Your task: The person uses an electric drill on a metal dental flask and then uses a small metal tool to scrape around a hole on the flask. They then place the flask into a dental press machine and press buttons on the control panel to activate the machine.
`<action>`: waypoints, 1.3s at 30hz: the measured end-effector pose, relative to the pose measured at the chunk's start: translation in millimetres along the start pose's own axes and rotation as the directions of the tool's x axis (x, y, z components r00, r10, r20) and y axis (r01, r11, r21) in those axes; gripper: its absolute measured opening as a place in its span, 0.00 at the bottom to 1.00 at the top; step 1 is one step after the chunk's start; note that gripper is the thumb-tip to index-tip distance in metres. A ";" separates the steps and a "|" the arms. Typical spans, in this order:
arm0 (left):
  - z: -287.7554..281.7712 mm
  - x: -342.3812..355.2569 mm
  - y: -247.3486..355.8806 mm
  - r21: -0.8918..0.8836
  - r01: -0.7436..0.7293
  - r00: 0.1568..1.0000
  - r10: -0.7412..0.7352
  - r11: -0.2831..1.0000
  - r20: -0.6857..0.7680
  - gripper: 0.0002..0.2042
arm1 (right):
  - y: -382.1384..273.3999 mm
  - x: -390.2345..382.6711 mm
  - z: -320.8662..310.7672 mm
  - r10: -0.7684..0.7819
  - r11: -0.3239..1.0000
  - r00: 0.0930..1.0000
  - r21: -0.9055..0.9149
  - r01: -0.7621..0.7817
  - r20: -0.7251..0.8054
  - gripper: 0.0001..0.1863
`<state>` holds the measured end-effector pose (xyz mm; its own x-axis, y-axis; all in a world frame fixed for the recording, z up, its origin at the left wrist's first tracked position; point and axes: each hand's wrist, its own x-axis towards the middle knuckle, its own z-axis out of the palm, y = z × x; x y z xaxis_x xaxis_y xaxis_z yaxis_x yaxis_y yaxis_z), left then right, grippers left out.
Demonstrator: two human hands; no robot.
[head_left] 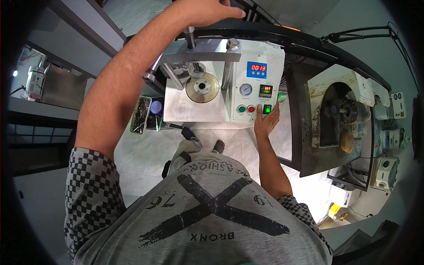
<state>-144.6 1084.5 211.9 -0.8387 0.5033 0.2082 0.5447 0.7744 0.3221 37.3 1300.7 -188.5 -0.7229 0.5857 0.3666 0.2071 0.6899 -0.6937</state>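
Observation:
A white and steel press machine (198, 110) stands in front of me, with a brass-coloured round die (202, 87) on its plate under a threaded screw (191, 37). My left hand (207, 11) reaches up and closes over the black handwheel (265, 31) at the top of the screw. My right hand (266, 121) rests on the control panel, holding nothing, its forefinger on the lit green switch (266, 109). Beside that switch are a green button (241, 108) and a red button (251, 108). Above them sit a round gauge (246, 89) and a blue digital timer (256, 69).
Left of the press lie a tray of metal bits (141, 115) and a blue-lidded jar (156, 107). A dirty grinding machine in a dark tray (340, 115) stands to the right. A steel box (57, 86) is on a bench at the far left.

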 end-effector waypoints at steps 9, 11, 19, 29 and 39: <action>31.5 51.0 -26.7 0.153 -0.132 0.988 0.118 0.979 0.094 0.34 | 23.7 5.6 18.6 0.060 0.995 0.998 -0.084 -0.062 -0.033 0.48; 33.1 60.2 -24.0 0.186 -0.101 0.990 0.080 0.977 0.116 0.33 | 29.0 19.0 21.1 0.200 0.973 0.974 0.099 -0.211 0.106 0.49; 46.2 92.7 -29.1 0.187 -0.002 0.976 -0.039 0.982 0.215 0.36 | 51.1 41.5 42.9 0.219 0.969 0.959 0.073 -0.235 0.180 0.49; 57.2 94.4 -55.3 -0.100 0.015 0.985 0.003 0.995 0.175 0.26 | 46.7 35.6 42.2 0.272 0.952 0.919 0.060 -0.300 0.285 0.55; 63.2 84.9 -54.4 0.222 -0.052 0.999 0.050 0.974 0.018 0.32 | 60.8 30.5 51.2 0.132 0.979 0.979 0.135 -0.153 0.156 0.53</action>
<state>-245.4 1109.4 153.7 -0.8105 0.5481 0.2068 0.5745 0.8127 0.0976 -6.0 1338.7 -251.3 -0.7830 0.5981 0.1709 0.2245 0.5279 -0.8191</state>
